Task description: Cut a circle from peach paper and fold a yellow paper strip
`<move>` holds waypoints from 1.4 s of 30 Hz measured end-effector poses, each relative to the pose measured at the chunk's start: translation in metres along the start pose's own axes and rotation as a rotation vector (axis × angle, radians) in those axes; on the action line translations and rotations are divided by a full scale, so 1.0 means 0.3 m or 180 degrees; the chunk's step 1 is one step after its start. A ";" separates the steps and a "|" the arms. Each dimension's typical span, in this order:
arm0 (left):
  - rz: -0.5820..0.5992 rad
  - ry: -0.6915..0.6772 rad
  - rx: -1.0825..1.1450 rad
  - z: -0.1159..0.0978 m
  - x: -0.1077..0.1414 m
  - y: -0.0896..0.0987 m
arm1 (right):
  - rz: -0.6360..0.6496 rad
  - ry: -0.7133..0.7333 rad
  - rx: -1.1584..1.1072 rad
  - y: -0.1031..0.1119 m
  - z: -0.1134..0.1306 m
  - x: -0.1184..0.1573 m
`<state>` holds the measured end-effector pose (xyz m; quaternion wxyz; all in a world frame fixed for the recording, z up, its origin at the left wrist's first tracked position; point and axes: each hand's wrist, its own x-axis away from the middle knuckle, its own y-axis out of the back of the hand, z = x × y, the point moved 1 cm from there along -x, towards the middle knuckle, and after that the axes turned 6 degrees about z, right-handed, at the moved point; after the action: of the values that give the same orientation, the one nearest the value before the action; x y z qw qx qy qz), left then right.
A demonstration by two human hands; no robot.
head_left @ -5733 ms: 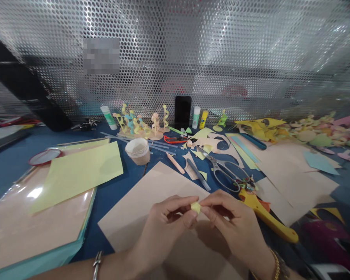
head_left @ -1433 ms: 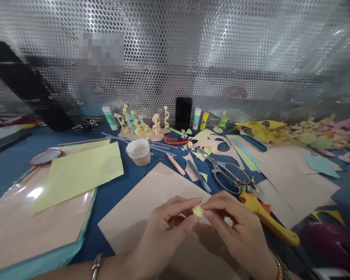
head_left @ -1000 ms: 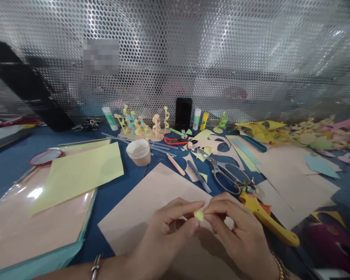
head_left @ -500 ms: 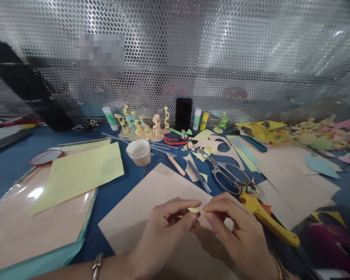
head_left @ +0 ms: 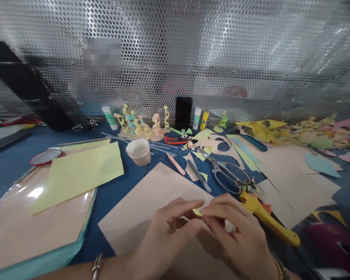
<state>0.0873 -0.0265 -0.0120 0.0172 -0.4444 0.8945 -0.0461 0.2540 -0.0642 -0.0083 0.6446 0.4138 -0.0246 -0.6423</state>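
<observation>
A small pale yellow paper piece (head_left: 197, 212) is pinched at its right end between the thumb and forefinger of my right hand (head_left: 236, 231). Around its other end, my left hand (head_left: 170, 229) has its thumb and forefinger apart, the forefinger above and the thumb below. Whether a hidden left finger touches the piece, I cannot tell. Both hands are over a large pale pink paper sheet (head_left: 134, 210) lying on the blue table.
Beyond the sheet lie scissors (head_left: 221, 171), a red utility knife (head_left: 176, 140) and a white cup (head_left: 138, 151). Curled paper figures (head_left: 140, 126) stand by a phone (head_left: 183, 112). A yellow-handled tool (head_left: 271, 221) is at right, yellow paper (head_left: 87, 171) at left.
The yellow paper piece has passed from my left thumb and fingers to a pinch of my right hand, which moved slightly left. My left thumb has come away from it.
</observation>
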 end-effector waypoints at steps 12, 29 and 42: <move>0.0111 -0.0198 -0.0346 -0.007 0.011 0.004 | 0.0106 -0.0485 -0.0342 0.002 -0.008 -0.013; 0.0191 -0.0262 -0.0379 0.002 0.006 0.003 | -0.0030 -0.0570 -0.0469 -0.005 -0.018 0.001; 0.0074 -0.0239 -0.0495 0.007 0.006 0.009 | -0.0124 -0.0406 -0.0284 -0.001 -0.009 0.000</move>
<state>0.0843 -0.0263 -0.0145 0.0167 -0.4353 0.8992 0.0404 0.2554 -0.0626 -0.0102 0.6469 0.3433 -0.0289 -0.6803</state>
